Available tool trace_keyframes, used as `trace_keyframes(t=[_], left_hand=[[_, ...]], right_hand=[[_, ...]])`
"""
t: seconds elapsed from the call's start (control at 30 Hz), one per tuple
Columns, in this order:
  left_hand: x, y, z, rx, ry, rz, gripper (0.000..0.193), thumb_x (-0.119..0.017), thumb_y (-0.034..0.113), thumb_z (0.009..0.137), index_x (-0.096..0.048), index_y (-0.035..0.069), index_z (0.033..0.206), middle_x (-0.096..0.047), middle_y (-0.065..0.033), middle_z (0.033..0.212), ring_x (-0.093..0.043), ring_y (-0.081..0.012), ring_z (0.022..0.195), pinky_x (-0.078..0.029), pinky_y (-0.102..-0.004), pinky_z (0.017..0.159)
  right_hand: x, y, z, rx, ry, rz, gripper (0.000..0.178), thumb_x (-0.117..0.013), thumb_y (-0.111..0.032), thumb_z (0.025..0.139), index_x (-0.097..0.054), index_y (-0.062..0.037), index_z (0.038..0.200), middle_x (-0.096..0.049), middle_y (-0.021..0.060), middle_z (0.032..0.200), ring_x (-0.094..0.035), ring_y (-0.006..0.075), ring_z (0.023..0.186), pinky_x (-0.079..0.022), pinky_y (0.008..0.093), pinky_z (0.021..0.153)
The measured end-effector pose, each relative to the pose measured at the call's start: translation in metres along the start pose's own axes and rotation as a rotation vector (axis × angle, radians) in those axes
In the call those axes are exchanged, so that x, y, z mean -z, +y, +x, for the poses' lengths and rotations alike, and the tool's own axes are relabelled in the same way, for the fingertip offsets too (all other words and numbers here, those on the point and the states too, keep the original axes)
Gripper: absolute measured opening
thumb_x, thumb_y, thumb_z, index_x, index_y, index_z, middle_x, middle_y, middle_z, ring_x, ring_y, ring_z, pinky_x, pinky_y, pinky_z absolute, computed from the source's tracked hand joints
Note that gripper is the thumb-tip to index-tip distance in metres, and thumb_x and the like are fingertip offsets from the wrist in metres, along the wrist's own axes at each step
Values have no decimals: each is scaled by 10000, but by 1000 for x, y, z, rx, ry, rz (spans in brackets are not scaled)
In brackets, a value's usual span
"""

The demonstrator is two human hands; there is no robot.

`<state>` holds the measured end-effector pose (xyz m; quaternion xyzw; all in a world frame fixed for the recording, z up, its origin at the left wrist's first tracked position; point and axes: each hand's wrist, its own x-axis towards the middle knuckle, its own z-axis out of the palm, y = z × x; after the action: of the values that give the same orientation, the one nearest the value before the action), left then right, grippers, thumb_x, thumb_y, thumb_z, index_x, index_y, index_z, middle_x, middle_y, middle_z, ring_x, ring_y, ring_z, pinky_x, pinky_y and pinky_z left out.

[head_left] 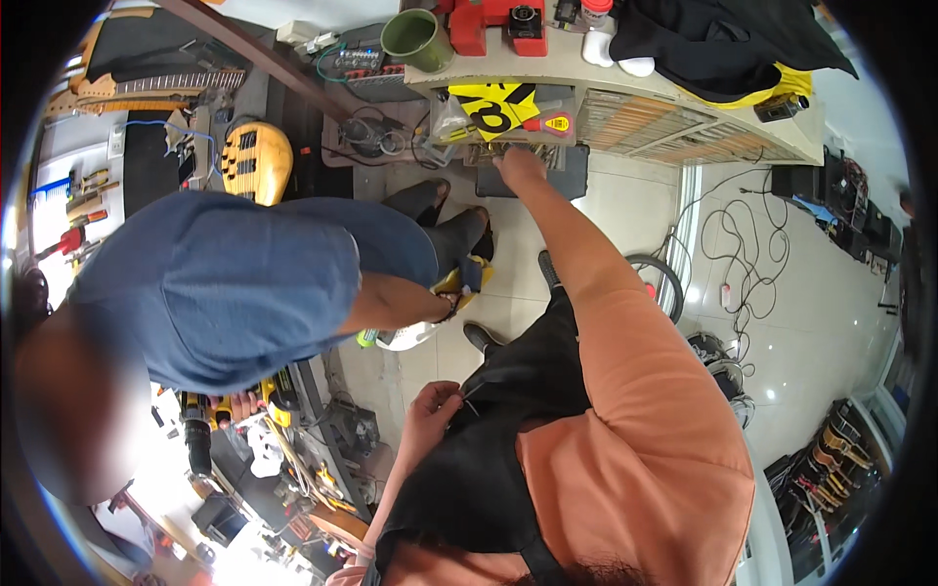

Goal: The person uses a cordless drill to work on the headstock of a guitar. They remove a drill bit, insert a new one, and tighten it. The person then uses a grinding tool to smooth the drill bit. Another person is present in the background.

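My left hand (430,412) is closed in a pinch at the front of my black apron (508,381). A thin metal piece (473,395) sticks out from its fingertips; its exact kind is too small to make out. My right arm stretches far forward, and my right hand (523,166) reaches down into an open drawer (557,158) of small parts under the cream cabinet (547,73). Its fingertips are lost among the parts, so their grip is hidden. Right above that hand, a drawer or tray holds a yellow-and-black sheet (491,105) and a clear bag.
A co-worker in a blue shirt (215,283) bends over at my left, one hand by a yellow tool (469,281). A green bucket (415,41) stands on the cabinet. An electric guitar body (256,161) lies at far left. Loose cables (747,234) cover the floor at right.
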<state>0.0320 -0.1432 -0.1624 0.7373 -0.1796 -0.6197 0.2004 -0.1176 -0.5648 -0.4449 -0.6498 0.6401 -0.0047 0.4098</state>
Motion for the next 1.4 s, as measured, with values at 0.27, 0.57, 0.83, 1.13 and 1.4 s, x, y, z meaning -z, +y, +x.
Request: trace_keyframes(t=[0.27,0.57,0.83,1.13,1.4], left_hand=[[40,-22,-12,-284,246,143,305,-724,201,1051,-708,-16,1265,-766,-50,1147,-686,-139,1013,-546,-318,944],[202,-63,-62,-639,874,-733,237,-720,168,999,-637,87,1206,-652,-3,982,-623,-144,854,-515,-323,767],[290,72,-102,-1105,467,-455,1162,-934,117,828,-167,-34,1688,-624,-192,1387,-695,-260,1177,-579,-388,994],[342,70,-48,-1128,93,-556,1063,-831,51,926,-112,99,1707,-695,-104,1056,-680,-161,841,-567,-361,739],[324,28,-174,-1353,301,-620,933,-697,4,927,-213,129,1715,-635,-166,1330,-676,-273,1142,-609,-417,931]], right_hand=[[-49,99,-48,696,125,-202,247,-514,-145,1022,-702,5,966,-683,214,817,-694,380,805,-572,519,793],[-30,51,-254,51,-645,535,250,-467,-76,1047,-578,45,1234,-748,184,953,-789,290,806,-642,385,710],[-52,-69,-391,190,-473,687,240,-721,-211,1064,-638,14,1059,-780,169,910,-791,236,786,-637,317,702],[-79,-169,-512,407,-250,599,298,-714,-232,1075,-555,-44,908,-653,43,747,-641,134,651,-522,297,642],[-8,-336,-550,1128,-3,380,214,-731,-66,988,-582,-7,846,-620,48,810,-585,144,785,-480,310,746]])
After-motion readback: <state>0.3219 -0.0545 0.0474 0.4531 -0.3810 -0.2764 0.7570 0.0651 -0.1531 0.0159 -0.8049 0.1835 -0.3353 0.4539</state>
